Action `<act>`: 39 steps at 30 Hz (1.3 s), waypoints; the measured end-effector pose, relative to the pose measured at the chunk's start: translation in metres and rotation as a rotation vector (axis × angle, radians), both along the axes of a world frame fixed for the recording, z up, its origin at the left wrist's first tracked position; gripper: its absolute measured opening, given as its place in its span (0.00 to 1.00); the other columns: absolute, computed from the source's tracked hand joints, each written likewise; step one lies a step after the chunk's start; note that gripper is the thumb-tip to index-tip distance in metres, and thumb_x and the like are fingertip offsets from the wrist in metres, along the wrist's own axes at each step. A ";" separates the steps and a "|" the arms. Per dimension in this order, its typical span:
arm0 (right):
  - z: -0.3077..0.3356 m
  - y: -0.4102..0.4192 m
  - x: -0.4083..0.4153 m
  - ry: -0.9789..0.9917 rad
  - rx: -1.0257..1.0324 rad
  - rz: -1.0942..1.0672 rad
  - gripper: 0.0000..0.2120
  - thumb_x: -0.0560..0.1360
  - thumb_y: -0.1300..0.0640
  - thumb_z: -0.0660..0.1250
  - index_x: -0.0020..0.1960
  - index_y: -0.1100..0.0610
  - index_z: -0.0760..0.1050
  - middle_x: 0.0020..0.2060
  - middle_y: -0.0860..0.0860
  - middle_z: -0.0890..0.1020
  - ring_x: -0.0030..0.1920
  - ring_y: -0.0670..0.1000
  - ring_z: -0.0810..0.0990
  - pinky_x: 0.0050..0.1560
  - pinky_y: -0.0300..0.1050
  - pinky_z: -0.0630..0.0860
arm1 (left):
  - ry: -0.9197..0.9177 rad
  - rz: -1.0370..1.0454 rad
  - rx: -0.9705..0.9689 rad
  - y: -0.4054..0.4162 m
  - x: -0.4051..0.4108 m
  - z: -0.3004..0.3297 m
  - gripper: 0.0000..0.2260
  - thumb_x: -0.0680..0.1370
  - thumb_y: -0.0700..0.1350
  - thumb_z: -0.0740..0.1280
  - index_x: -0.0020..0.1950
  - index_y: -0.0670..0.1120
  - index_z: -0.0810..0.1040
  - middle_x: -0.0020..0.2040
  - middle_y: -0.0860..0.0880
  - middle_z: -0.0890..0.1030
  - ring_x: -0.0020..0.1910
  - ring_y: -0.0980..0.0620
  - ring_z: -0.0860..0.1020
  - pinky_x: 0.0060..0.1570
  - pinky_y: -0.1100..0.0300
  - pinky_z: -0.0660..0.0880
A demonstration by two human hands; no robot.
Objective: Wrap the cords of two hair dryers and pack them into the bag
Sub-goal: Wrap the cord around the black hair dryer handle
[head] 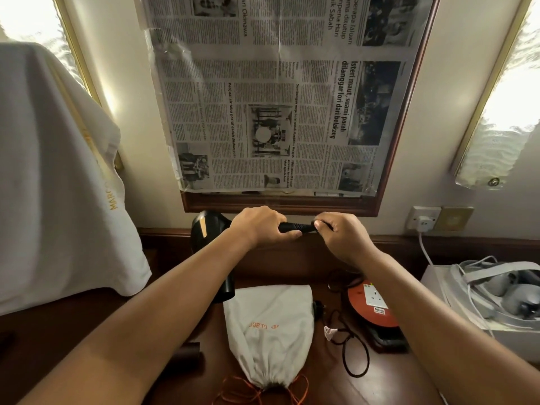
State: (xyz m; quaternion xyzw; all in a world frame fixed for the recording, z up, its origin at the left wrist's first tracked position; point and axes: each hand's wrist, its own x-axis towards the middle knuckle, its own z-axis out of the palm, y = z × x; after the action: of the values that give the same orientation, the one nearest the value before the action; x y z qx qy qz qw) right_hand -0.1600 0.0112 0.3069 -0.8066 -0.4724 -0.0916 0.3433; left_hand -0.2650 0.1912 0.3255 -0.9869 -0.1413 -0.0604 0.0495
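Left hand [260,226] grips hair dryer [209,229] handle; right hand [339,232] fingers pinch its end. Loose cord [350,346] risks snagging during wrapping.

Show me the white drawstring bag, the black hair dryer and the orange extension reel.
White drawstring bag [270,331]: head view, cloth middle.
Black hair dryer [209,226]: head view, body.
Orange extension reel [369,302]: head view, socket face.

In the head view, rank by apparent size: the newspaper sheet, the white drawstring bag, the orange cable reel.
1. newspaper sheet
2. white drawstring bag
3. orange cable reel, partly hidden by the right arm, so its full size is unsure.
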 end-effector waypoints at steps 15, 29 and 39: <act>-0.039 0.010 -0.029 0.607 0.282 -0.111 0.06 0.80 0.56 0.63 0.45 0.57 0.74 0.33 0.53 0.78 0.30 0.48 0.72 0.29 0.38 0.68 | -0.134 0.088 -0.142 -0.004 -0.003 0.005 0.30 0.75 0.71 0.54 0.60 0.51 0.79 0.54 0.46 0.81 0.54 0.43 0.79 0.48 0.51 0.74; -0.050 -0.005 -0.023 1.436 0.377 0.398 0.14 0.81 0.58 0.56 0.55 0.65 0.77 0.30 0.55 0.70 0.29 0.51 0.72 0.42 0.50 0.75 | -0.187 -0.006 -0.249 -0.013 -0.006 0.019 0.26 0.75 0.69 0.57 0.52 0.50 0.81 0.39 0.49 0.79 0.44 0.46 0.79 0.40 0.56 0.71; -0.021 -0.004 0.001 0.848 0.053 -0.046 0.28 0.74 0.38 0.64 0.38 0.65 0.79 0.21 0.52 0.70 0.21 0.48 0.66 0.29 0.42 0.72 | -0.177 -0.117 -0.350 -0.017 -0.007 0.030 0.29 0.75 0.65 0.62 0.65 0.44 0.78 0.53 0.44 0.83 0.46 0.51 0.80 0.43 0.59 0.73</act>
State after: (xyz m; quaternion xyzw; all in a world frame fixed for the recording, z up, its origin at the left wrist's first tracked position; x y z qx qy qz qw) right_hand -0.1588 0.0072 0.2861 -0.7741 -0.2687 0.2284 0.5257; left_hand -0.2721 0.1740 0.3557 -0.9778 -0.0957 -0.1244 -0.1389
